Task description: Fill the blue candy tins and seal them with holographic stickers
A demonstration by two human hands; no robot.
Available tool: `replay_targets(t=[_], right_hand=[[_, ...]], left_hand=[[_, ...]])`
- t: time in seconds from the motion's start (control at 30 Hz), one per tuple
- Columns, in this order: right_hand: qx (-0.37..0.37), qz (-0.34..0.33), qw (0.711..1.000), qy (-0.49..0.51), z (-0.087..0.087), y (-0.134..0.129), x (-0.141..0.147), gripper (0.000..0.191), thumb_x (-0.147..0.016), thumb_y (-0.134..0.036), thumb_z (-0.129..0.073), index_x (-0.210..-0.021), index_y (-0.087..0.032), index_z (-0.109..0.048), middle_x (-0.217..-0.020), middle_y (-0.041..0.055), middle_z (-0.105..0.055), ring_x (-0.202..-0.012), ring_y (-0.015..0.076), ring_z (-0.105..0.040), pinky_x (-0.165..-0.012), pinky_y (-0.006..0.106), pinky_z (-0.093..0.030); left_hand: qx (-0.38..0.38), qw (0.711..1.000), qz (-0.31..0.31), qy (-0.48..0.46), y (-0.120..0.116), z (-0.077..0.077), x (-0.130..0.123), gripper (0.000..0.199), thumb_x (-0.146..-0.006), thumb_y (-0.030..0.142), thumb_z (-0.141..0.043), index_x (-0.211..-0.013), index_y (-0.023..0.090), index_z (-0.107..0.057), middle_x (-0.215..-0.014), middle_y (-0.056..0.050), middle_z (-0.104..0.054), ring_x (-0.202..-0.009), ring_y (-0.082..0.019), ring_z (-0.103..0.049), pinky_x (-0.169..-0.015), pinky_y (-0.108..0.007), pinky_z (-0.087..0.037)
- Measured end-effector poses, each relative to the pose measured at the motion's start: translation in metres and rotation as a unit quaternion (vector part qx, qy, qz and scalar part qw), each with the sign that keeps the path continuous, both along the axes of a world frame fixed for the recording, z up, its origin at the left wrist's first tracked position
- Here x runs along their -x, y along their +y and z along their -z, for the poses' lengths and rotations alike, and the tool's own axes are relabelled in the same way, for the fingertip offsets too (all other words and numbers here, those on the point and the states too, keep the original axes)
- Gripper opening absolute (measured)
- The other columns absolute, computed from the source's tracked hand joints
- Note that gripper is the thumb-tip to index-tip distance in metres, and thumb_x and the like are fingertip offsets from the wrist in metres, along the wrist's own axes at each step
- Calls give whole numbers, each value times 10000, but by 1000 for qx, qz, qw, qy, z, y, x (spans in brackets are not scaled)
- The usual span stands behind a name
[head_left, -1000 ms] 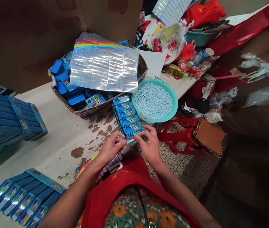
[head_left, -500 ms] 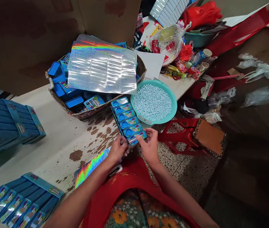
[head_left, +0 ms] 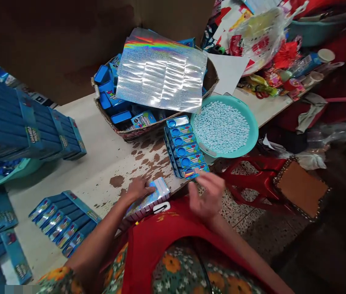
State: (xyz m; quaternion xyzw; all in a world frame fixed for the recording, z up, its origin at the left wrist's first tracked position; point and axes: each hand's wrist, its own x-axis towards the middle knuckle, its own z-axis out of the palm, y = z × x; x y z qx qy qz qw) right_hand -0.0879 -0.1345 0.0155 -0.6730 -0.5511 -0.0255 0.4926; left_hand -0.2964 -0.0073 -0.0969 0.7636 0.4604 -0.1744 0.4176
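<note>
My left hand is closed at the edge of a shiny holographic sticker sheet, its thumb and fingertips on the sheet by the table's front edge. My right hand, a little blurred, hovers open just in front of a row of small blue candy tins; its thumb and fingers are apart and nothing shows between them. The tins stand side by side, each with a round blue dent and printed lettering on its end. On the nearest tin lies a small shiny strip.
Beside the tins stands a turquoise basin of pale blue candies. Behind is a box of blue tins, topped by a large holographic sheet. Stacked tin packs are at left. A red stool stands right.
My hands have parted: the left has left the nearest tin for the sticker sheet, and the right has drawn back from the tin. The view has swung left.
</note>
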Motion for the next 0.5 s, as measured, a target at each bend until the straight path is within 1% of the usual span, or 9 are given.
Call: replay_targets(t=[0.03,0.07,0.1,0.13,0.2,0.27,0.37,0.43,0.5], right_hand=[[22,-98,995,-1,1,0,7,423,-799,-110,-574,-1172,-295,-499,-1071,38,-602,-1001,186,-570,-870,370,-480],[59,-182,981,13,4,1,15,371,-821,-106,-542,-1140,-294,-522,-1012,23,-629,-942,169,-590,-832,340,-494],[104,-238,965,38,8,3,21,314,-848,-116,-507,-1113,-282,-541,-976,21,-643,-909,160,-599,-809,322,-502],[149,-260,952,66,15,6,27,266,-873,-135,-476,-1091,-262,-557,-961,29,-649,-900,160,-601,-797,315,-506],[225,-243,937,108,32,12,35,221,-905,-182,-439,-1070,-225,-578,-963,58,-642,-920,173,-595,-801,320,-509],[272,-226,930,103,51,18,41,235,-913,-202,-431,-1092,-207,-583,-1012,83,-627,-969,186,-579,-838,334,-502],[303,-240,922,17,78,25,49,290,-892,-199,-480,-1170,-197,-563,-1184,107,-580,-1098,221,-518,-933,381,-460],[315,-261,911,-56,92,28,53,356,-868,-203,-531,-1224,-203,-535,-1289,106,-531,-1182,257,-458,-974,434,-422],[324,-283,895,-113,102,27,55,423,-863,-203,-543,-1282,-221,-490,-1358,96,-485,-1248,277,-401,-997,473,-387]], left_hand=[[38,999,-13,-12,-4,0,1,365,-669,523,-605,-758,169,-593,-759,-44,-594,-734,-184,-536,-626,-250,-370],[72,996,-34,-29,-7,0,2,354,-657,492,-619,-802,171,-588,-739,-23,-589,-694,-168,-524,-598,-242,-361],[100,992,-58,-48,-9,-1,3,353,-648,452,-628,-858,172,-580,-730,-7,-586,-668,-157,-513,-579,-236,-355],[119,987,-81,-66,-10,-3,4,358,-643,412,-631,-901,172,-569,-727,4,-583,-654,-150,-506,-568,-234,-352],[135,981,-107,-93,-11,-6,7,302,-663,352,-596,-900,167,-567,-703,11,-572,-635,-142,-494,-563,-232,-348],[125,982,-97,-100,-9,-9,11,185,-721,326,-518,-788,164,-576,-651,10,-545,-604,-135,-471,-560,-236,-335],[85,990,-59,-96,-7,-16,12,214,-777,293,-428,-651,168,-548,-593,8,-507,-564,-129,-431,-553,-248,-305],[62,992,-46,-97,-7,-22,9,216,-785,272,-417,-628,174,-528,-576,11,-489,-559,-128,-414,-553,-252,-290],[51,993,-46,-96,-6,-26,6,230,-800,276,-406,-619,179,-510,-564,14,-468,-557,-128,-397,-550,-254,-277]])
